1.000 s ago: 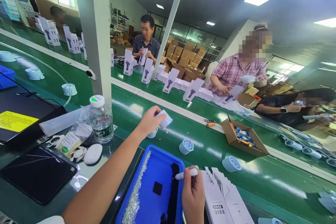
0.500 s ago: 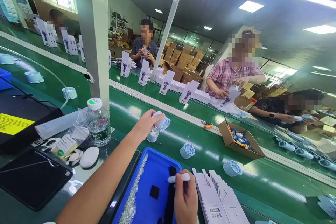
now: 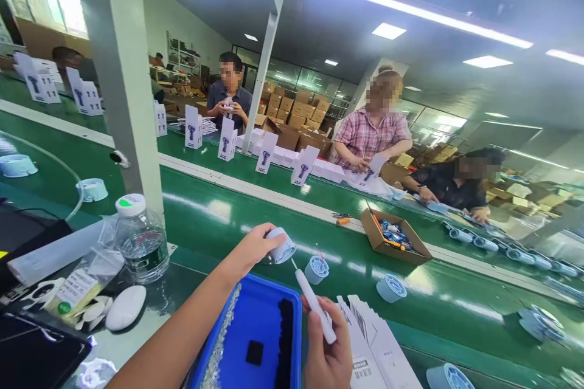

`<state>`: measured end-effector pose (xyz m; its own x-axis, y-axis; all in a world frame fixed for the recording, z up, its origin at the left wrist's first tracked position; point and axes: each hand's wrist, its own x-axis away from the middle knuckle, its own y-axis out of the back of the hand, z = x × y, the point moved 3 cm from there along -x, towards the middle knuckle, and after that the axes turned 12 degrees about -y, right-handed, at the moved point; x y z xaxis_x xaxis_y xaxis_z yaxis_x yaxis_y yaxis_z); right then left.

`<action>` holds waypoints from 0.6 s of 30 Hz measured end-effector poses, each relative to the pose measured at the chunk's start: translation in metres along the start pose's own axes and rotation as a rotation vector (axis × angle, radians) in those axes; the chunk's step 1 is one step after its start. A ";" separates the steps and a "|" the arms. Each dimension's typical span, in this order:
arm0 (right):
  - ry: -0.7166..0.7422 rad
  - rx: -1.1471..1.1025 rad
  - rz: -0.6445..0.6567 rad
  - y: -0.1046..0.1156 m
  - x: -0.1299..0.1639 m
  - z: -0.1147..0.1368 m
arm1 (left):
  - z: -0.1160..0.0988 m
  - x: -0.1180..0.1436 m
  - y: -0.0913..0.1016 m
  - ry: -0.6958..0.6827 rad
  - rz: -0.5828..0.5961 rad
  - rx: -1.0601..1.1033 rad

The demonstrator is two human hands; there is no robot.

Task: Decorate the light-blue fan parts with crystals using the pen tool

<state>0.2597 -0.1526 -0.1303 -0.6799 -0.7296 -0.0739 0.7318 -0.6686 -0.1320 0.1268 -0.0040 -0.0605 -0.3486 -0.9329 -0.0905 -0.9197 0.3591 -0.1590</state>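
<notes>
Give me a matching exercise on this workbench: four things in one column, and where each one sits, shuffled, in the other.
Things:
1. white pen-shaped tool
2. small round housing
3. water bottle
4. cardboard box

Places:
A. on the green belt, to the right
B. in the right hand
C. in the left hand
D. on the bench by the pillar

Pairs: 1-B, 2-C, 3-D, 4-A

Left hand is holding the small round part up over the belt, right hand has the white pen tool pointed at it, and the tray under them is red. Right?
Not quite: the tray is blue, not red, as the head view shows. The rest stands: the left hand holds the small round part over the green belt, and the right hand holds the white pen tool with its tip pointed toward that part.
</notes>
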 end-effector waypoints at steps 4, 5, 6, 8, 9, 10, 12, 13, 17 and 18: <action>-0.097 0.047 0.108 0.004 -0.011 -0.005 | 0.001 0.000 -0.009 -0.017 0.073 -0.049; -0.123 0.036 0.119 0.003 -0.010 -0.005 | 0.002 -0.001 -0.009 -0.025 0.072 -0.065; -0.145 0.023 0.115 0.002 -0.009 -0.005 | 0.003 -0.001 -0.009 -0.035 0.077 -0.080; -0.168 0.005 0.079 0.000 -0.004 -0.002 | 0.003 -0.001 -0.009 -0.054 0.095 -0.106; -0.167 0.011 0.056 -0.001 -0.002 0.000 | 0.003 -0.001 -0.009 -0.058 0.104 -0.116; -0.152 0.034 0.049 0.000 -0.002 0.003 | 0.002 0.000 -0.010 -0.060 0.113 -0.121; -0.092 0.110 0.081 0.006 -0.007 0.010 | -0.001 0.002 -0.012 -0.056 0.142 -0.114; -0.060 0.147 0.105 0.011 -0.015 0.014 | -0.003 0.004 -0.014 -0.052 0.160 -0.108; -0.006 0.196 0.139 0.044 -0.081 0.042 | -0.013 0.011 -0.025 -0.096 0.100 -0.170; -0.006 0.198 0.142 0.053 -0.104 0.053 | -0.015 0.013 -0.027 -0.134 0.038 -0.192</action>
<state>0.3717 -0.1194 -0.0770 -0.5695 -0.8188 -0.0724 0.8154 -0.5739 0.0761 0.1442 -0.0264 -0.0426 -0.3686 -0.9020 -0.2249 -0.9282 0.3703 0.0362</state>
